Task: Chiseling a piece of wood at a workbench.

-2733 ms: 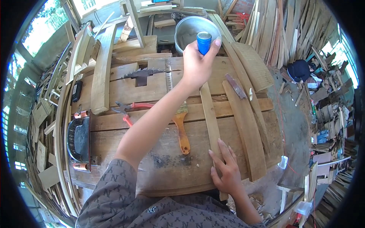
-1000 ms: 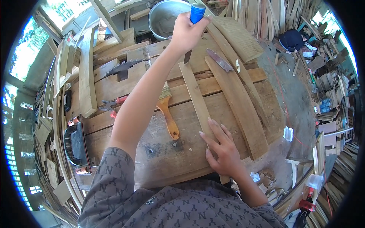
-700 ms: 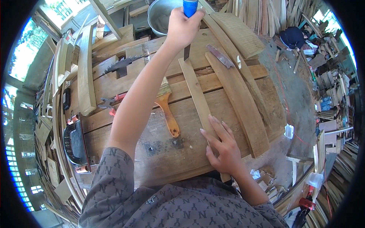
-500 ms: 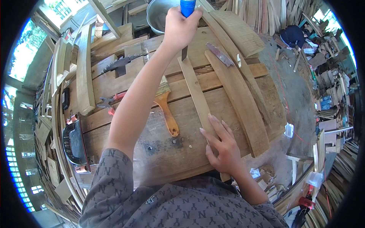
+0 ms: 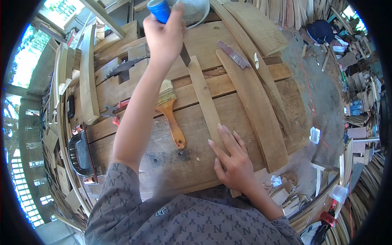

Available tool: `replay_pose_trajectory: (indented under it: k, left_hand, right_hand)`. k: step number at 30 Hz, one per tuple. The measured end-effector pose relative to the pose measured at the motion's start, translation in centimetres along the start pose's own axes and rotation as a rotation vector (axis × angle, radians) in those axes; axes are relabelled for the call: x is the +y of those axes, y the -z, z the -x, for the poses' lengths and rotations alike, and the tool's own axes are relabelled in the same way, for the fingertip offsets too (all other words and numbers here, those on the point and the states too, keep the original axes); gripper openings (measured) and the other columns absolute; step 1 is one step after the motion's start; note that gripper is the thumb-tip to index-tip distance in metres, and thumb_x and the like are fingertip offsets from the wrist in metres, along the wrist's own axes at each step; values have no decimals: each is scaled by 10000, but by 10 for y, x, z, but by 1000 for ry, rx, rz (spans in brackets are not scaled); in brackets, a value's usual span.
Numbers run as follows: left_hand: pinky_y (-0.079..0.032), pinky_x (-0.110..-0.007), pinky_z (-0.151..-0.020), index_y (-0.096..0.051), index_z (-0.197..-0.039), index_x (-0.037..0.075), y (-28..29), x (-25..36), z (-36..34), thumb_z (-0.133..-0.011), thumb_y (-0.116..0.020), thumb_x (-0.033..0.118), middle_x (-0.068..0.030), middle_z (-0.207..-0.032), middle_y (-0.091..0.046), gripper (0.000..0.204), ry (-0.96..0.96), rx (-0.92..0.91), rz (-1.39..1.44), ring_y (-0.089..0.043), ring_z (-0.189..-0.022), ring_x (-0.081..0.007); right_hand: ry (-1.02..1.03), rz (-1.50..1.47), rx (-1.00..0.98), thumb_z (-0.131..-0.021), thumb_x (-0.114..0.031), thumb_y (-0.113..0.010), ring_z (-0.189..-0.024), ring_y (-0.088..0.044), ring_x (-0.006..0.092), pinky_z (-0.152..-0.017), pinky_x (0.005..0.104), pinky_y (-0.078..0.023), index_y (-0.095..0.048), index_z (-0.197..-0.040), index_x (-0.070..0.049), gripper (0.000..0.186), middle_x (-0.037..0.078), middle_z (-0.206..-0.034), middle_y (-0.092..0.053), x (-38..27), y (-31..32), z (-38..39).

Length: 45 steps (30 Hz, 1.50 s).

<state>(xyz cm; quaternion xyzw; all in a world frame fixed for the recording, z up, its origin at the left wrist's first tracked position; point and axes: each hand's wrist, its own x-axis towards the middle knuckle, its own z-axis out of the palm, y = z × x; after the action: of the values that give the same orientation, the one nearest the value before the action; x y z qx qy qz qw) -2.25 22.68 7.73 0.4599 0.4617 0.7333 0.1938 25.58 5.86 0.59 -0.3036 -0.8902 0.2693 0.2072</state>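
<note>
My left hand (image 5: pixel 164 41) is wrapped round the blue handle of a chisel (image 5: pixel 185 55), its blade pointing down. The blade's tip is by the far end of a narrow wooden strip (image 5: pixel 203 92), at its left corner; I cannot tell whether they touch. Across the strip's near part, my right hand (image 5: pixel 234 161) grips it against the bench, with fingers on top and the thumb at its left side. A flat paintbrush (image 5: pixel 173 122) with an orange wooden handle lies left of the strip.
The plank workbench (image 5: pixel 212 165) bears curved boards (image 5: pixel 253 110) on the right, with a brownish block (image 5: pixel 233 54) on one. Left are red-handled pliers (image 5: pixel 116 110), a toothed dark blade (image 5: pixel 124 67) and a black tray-like object (image 5: pixel 79 153). A grey basin (image 5: pixel 196 12) stands beyond.
My left hand has moved left with the chisel, whose blade now slants and has shifted from the strip's end to its left corner. My right hand keeps its hold on the strip.
</note>
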Motion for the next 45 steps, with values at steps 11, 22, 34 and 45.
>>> replay_pose_trajectory:
  k: [11,22,34,45]
  left_hand:
    - [-347,-257,-469,-493,-637,87,-4,6,9,-1000,-675,246,24,-553,-473,435,-8,12,-53,-445,-485,-77]
    - [-345,-261,-420,-519,-649,104,-7,-1,3,-1018,-661,284,35,-546,-484,434,-3,-3,-89,-462,-457,-74]
    - [-364,-316,-484,-563,-660,49,-2,-14,-11,-981,-658,214,29,-583,-508,373,-127,124,-80,-471,-529,-81]
    - [-361,-342,-493,-560,-651,35,9,-26,-23,-952,-659,186,25,-582,-500,351,-181,146,-71,-460,-544,-86]
  right_hand:
    - [22,-24,-58,-830,-66,-621,-1452,-391,448,-1202,536,-293,-591,-1360,14,537,311,-1561,-375,5,-1,1]
    - [-23,-199,71,-852,5,-624,-1442,-386,457,-1200,531,-308,-367,-1559,-33,753,293,-1575,-353,4,-3,5]
    - [-148,-135,90,-865,16,-630,-1471,-364,435,-1205,461,-320,-188,-1621,-44,878,226,-1615,-352,-10,-9,9]
    - [-161,-135,103,-866,25,-624,-1445,-404,438,-1183,462,-348,-146,-1629,-51,904,199,-1605,-390,-13,-14,5]
